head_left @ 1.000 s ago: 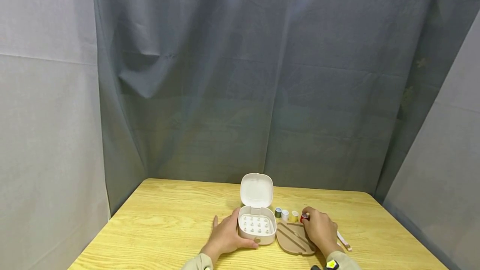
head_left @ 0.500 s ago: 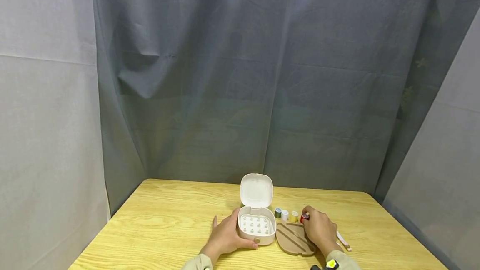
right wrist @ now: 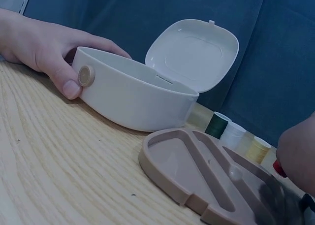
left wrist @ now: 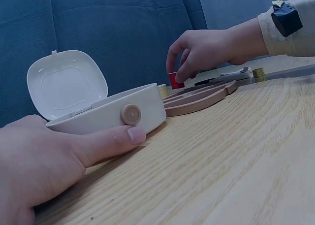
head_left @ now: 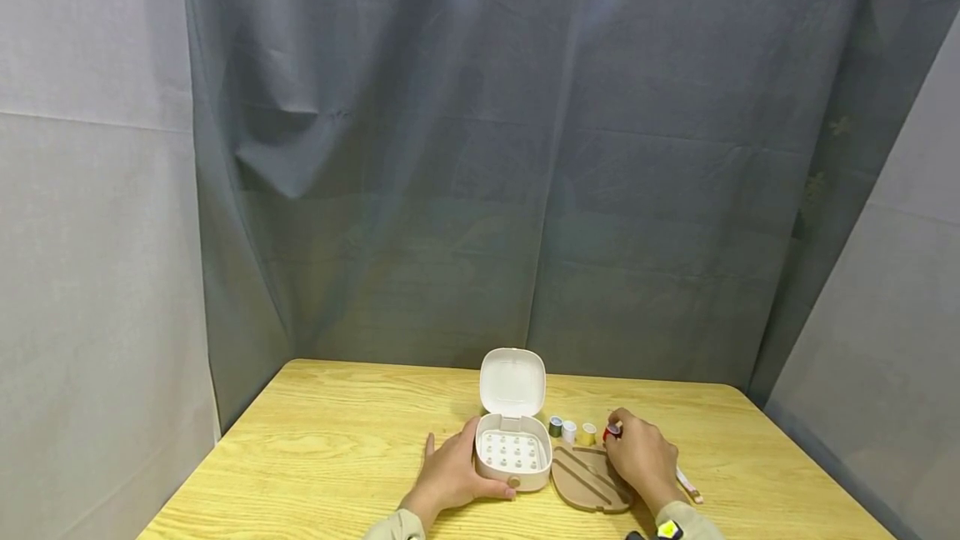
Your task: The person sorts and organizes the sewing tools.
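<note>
My left hand [head_left: 450,473] grips the left side of a white sewing box [head_left: 528,480], thumb across the front by its tan round button [left wrist: 131,114]. The lid [head_left: 513,382] stands raised, and rows of small pegs [head_left: 517,450] fill the inside. My right hand [head_left: 643,458] pinches a red thread spool [left wrist: 174,80] between thumb and fingers, behind a brown divided tray [right wrist: 172,158]. To the left of the red spool stand a green spool [right wrist: 217,125], a white spool [right wrist: 233,135] and a yellow spool [right wrist: 257,150], all upright.
Right of my right hand lies a narrow white strip [head_left: 688,486], partly hidden. A gold-coloured spool-like piece [left wrist: 258,74] sits farther right in the left wrist view. The wooden table [head_left: 337,440] ends at a grey curtain [head_left: 420,190] behind.
My right hand has shifted very slightly to the right with the red thread spool. My left hand and the sewing box stay where they were.
</note>
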Available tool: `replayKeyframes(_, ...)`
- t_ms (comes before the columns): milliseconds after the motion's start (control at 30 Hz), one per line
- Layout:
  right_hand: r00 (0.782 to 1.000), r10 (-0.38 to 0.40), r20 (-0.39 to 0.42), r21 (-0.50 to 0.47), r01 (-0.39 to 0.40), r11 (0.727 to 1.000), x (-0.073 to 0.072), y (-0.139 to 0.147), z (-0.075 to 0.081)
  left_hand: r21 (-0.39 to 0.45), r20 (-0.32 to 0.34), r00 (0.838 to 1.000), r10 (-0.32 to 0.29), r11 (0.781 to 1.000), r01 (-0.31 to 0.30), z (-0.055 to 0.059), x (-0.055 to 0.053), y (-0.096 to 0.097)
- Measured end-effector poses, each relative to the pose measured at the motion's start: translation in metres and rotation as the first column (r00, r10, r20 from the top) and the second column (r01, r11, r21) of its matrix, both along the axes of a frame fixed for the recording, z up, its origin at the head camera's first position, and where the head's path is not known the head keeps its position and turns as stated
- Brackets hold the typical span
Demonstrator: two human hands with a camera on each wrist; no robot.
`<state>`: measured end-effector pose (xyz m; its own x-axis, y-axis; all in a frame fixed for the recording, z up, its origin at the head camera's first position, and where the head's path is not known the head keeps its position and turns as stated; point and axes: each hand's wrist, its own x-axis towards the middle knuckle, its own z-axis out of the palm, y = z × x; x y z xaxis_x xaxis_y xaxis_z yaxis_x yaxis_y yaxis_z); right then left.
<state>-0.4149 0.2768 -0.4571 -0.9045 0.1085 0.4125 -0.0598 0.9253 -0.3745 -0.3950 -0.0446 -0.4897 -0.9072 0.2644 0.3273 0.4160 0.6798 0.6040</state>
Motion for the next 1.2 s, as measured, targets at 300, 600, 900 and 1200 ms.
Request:
replayKeyframes(300,0.999,0.004,-0.031,0.006,-0.004,1.000,0.002,0.000,0.003,-0.005,-0.010,1.000,0.004,1.000,-0.004,-0.002,-0.001,0.000)
replayKeyframes(600,0.999,0.013,-0.051,0.002,-0.013,1.000,0.002,-0.003,0.008,-0.001,-0.021,1.000,0.007,1.000,-0.007,-0.002,0.000,0.000)
replayKeyframes(900,0.998,0.034,-0.054,0.020,-0.033,0.999,0.003,-0.012,0.017,0.001,-0.019,1.000,0.002,1.000,-0.002,-0.003,-0.001,0.000)
replayKeyframes(1200,0.985,0.081,-0.151,0.037,-0.076,0.996,0.012,-0.029,0.028,0.005,-0.021,1.000,-0.002,1.000,0.003,-0.001,0.000,0.000)
